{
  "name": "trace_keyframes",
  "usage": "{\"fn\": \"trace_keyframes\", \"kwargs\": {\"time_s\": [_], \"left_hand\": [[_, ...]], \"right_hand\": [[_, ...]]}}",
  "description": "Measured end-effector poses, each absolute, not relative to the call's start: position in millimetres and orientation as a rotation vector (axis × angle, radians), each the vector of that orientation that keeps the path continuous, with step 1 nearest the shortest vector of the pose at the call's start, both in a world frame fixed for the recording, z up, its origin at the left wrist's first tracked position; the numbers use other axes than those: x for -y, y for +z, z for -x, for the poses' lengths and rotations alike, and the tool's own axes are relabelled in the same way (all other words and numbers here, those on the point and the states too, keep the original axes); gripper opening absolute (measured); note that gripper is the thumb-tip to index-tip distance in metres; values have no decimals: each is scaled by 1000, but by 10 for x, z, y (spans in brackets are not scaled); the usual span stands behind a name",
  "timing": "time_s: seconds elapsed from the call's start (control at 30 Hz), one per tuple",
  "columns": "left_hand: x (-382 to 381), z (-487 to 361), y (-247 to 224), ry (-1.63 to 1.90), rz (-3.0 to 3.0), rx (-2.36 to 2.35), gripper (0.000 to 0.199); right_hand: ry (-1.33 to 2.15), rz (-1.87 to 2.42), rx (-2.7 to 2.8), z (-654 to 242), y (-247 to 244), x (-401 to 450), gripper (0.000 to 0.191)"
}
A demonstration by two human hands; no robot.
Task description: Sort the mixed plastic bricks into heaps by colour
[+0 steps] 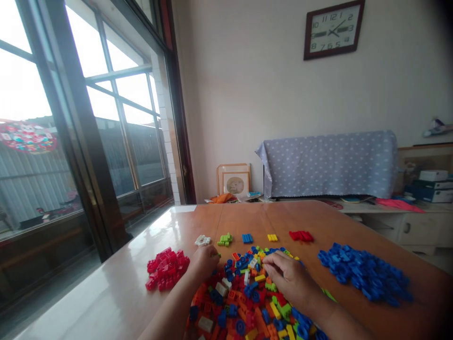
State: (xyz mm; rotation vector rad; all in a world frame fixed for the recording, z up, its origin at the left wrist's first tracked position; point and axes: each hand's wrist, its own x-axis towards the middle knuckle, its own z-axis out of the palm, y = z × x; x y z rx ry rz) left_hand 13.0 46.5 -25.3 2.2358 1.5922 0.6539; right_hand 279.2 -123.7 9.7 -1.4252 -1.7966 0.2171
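Note:
Toy building bricks of many colours form a large mixed pile (240, 297) in front of me. My left hand (205, 259) is closed over the pile's far left edge, a bit of a green brick (219, 255) peeking from its fingertips. Over the right side of the pile, my right hand (283, 268) has thumb and fingers pinched together at the bricks; what they hold, if anything, I cannot make out. Beyond the pile lie small sorted groups: white bricks (203, 240), green bricks (225, 240), blue bricks (247, 238), yellow bricks (272, 238) and red bricks (301, 235).
A heap of pinkish-red bricks (167, 269) lies left of my left arm. On the right spreads a big heap of blue pieces (364, 271). All rest on a glossy brown table (276, 215). Behind it stand a cloth-draped object (329, 165) and a low cabinet (417, 231).

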Motion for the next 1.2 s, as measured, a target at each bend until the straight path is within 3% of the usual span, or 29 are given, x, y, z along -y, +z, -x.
{"fn": "trace_keyframes", "kwargs": {"time_s": [0.43,0.63,0.87,1.2], "left_hand": [[-821,-457,-90,563,-2284,-1707,22],[-845,-421,-181,604,-2265,-1754,15],[-863,-373,-223,595,-2202,-1738,31],[-941,-372,-238,565,-2198,-1752,14]], "right_hand": [[165,1431,1762,-2885,151,1240,24],[163,1435,1761,-2904,165,1243,23],[167,1460,1748,-2907,180,1254,22],[174,1454,1763,-2872,179,1261,23]]}}
